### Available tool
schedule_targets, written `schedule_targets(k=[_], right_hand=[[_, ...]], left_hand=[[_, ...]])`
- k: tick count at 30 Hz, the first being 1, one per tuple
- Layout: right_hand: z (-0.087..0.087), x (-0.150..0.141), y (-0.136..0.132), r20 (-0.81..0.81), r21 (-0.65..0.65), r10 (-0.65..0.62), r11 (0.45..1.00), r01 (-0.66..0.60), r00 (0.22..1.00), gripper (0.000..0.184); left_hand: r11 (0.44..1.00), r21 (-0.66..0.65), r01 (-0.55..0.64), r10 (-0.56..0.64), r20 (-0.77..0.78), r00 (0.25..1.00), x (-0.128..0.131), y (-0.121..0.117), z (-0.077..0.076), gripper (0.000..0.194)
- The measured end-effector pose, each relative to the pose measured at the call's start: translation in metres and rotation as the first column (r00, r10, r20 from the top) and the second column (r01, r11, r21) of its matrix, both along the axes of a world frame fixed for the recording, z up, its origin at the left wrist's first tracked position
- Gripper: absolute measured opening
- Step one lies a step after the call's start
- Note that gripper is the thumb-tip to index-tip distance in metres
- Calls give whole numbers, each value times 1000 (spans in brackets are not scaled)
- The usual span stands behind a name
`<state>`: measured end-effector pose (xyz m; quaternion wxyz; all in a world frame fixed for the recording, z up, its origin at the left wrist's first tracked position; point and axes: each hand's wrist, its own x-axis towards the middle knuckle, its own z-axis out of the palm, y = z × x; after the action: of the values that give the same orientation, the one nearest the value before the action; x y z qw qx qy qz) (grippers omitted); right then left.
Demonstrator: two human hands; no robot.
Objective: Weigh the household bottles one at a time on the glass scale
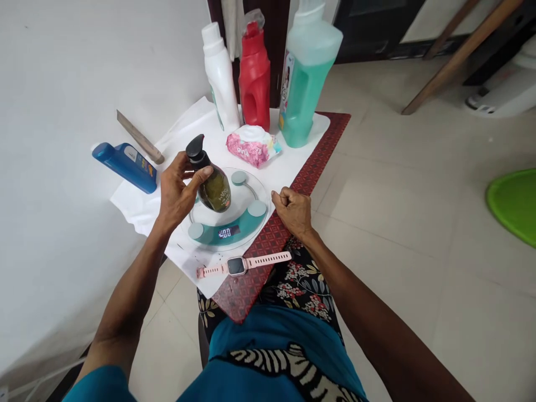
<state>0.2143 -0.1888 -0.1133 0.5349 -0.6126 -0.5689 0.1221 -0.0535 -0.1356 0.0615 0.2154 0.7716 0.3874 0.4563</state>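
My left hand (181, 187) is closed around the neck of a dark green pump bottle (215, 192) with a black pump top. The bottle is over a round glass scale (213, 239) with teal trim and a lit display; whether it rests fully on the glass I cannot tell. To the right of the scale, my right hand (293, 211) is a loose fist at the table's edge, with nothing visible in it. A smartwatch (237, 266) with a pink strap lies flat in front of the scale.
Behind the scale lies a pink wipes pack (251, 146). A white bottle (221, 84), a red bottle (254, 78) and a large green bottle (310, 78) stand at the back. A blue bottle (128, 166) and a wooden strip (140, 137) lean at the left wall.
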Motion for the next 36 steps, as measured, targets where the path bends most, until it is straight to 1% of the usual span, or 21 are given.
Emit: schedule_targets(k=[6, 9, 11, 13, 16, 18, 19, 22, 24, 26, 27, 31, 32, 34, 36], right_hand=[[-1, 0, 1, -14, 13, 15, 1000, -15, 1000, 46], [0, 0, 0, -19, 25, 15, 1000, -15, 1000, 45], [0, 1, 0, -16, 17, 21, 1000, -21, 1000, 44], [0, 1, 0, -13, 5, 26, 1000, -26, 1000, 44], [0, 2, 0, -16, 4, 29, 1000, -28, 999, 44], [0, 2, -1, -26, 16, 25, 1000, -25, 999, 44], [0, 2, -1, -31, 24, 26, 999, -25, 999, 45], [1, 3, -3, -46, 52, 26, 998, -24, 999, 45], [2, 3, -4, -49, 62, 27, 998, -24, 998, 45], [2, 3, -4, -48, 60, 27, 998, -24, 998, 47], [2, 3, -4, -47, 56, 27, 998, -25, 999, 47], [2, 3, -4, -33, 56, 27, 998, -25, 999, 50], [2, 4, -4, -31, 62, 26, 998, -24, 999, 50], [3, 4, -4, -28, 77, 27, 997, -25, 999, 50], [3, 4, -4, -31, 87, 29, 996, -26, 999, 50]], left_hand=[[999, -31, -33, 32, -20, 999, 1, -1, -5, 49], [997, -78, -24, 24, 3, 1000, 0, -6, -2, 55], [994, -113, -8, 9, 9, 1000, -3, -13, 1, 59], [991, -137, -11, 13, 13, 1000, -8, -21, 0, 61], [981, -166, -98, 104, 24, 994, -21, -31, -10, 59], [967, -200, -157, 166, 29, 986, -28, -36, -22, 59], [961, -218, -168, 178, 28, 984, -29, -39, -29, 59], [963, -236, -134, 142, 18, 990, -22, -43, -44, 61], [971, -206, -118, 120, -5, 993, -11, -43, -49, 66], [976, -166, -144, 139, -42, 989, 1, -41, -52, 73], [974, -145, -172, 165, -59, 984, 6, -39, -53, 72], [952, -78, -296, 290, -77, 954, 17, -29, -58, 53], [946, -74, -316, 311, -69, 948, 17, -25, -59, 50], [937, -61, -343, 342, -33, 939, 11, -10, -58, 51], [924, -17, -381, 382, 21, 924, -3, 14, -52, 54]])
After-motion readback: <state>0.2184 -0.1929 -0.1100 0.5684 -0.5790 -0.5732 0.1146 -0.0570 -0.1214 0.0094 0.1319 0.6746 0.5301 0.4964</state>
